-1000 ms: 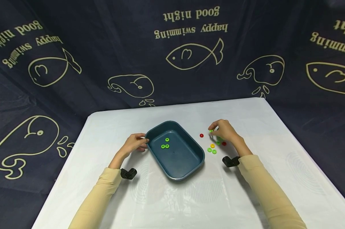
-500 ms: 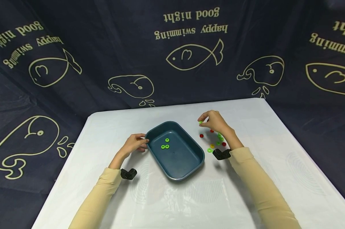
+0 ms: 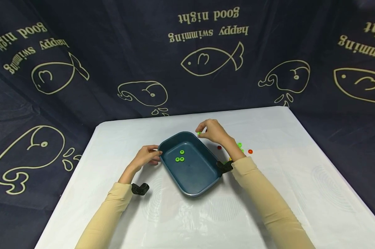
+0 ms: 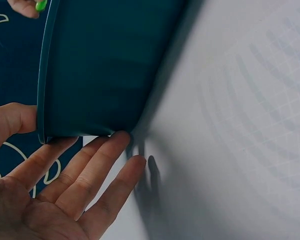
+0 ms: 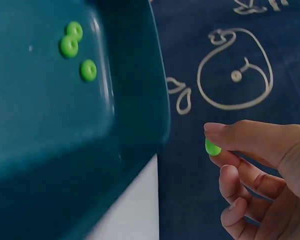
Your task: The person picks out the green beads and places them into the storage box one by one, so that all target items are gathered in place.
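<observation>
A dark blue-green plastic bin sits at an angle mid-table, its inside facing up. My left hand holds its left side, with the thumb on the rim and the fingers under and along the outer wall. Inside lie three green rings, small and bead-like. Between thumb and forefinger my right hand pinches another green ring, just beyond the bin's far right rim. The other fingers of that hand are loosely curled. In the left wrist view, this pinched ring shows at the top left corner.
Right of the bin lie loose rings: green ones, an orange-red ring and a dark red ring. The right forearm partly covers the group. A white cloth covers the table; a dark printed curtain hangs behind.
My right hand has lifted the green ring from the loose group and carried it left to the bin's far rim. A red ring now shows farther right. The left hand and bin stay put.
</observation>
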A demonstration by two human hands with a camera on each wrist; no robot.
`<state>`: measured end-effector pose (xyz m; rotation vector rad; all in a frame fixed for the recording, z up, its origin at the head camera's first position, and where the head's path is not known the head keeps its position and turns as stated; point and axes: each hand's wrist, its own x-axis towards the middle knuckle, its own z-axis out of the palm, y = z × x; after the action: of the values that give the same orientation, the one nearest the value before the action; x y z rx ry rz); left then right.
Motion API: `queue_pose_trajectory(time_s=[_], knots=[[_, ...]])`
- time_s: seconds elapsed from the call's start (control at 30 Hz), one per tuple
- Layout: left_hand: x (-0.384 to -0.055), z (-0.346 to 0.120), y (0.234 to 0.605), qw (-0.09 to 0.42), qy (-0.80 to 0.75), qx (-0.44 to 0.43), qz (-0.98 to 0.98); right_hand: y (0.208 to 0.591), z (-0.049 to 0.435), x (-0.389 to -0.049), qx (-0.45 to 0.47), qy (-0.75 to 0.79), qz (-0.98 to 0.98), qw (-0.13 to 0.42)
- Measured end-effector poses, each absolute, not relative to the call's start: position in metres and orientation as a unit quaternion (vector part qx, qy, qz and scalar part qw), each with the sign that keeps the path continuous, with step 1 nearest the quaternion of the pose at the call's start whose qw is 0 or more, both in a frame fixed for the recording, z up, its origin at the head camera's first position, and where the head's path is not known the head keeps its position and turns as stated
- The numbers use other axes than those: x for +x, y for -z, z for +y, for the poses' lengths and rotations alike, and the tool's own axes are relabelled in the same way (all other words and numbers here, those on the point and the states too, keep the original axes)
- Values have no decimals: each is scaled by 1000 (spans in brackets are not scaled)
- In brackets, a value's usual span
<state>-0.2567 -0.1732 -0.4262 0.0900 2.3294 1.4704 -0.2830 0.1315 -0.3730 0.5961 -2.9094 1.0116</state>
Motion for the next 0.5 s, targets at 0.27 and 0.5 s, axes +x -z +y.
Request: queue_pose_trajectory(time_s=[0.27,0.5], knots=[[-260,-173,430,189,-522,29,831,381,101,-283,209,-309,-927,-16],[-260,-173,432,194,-521,28,831,398,84,-282,219,-296,-929,-48]])
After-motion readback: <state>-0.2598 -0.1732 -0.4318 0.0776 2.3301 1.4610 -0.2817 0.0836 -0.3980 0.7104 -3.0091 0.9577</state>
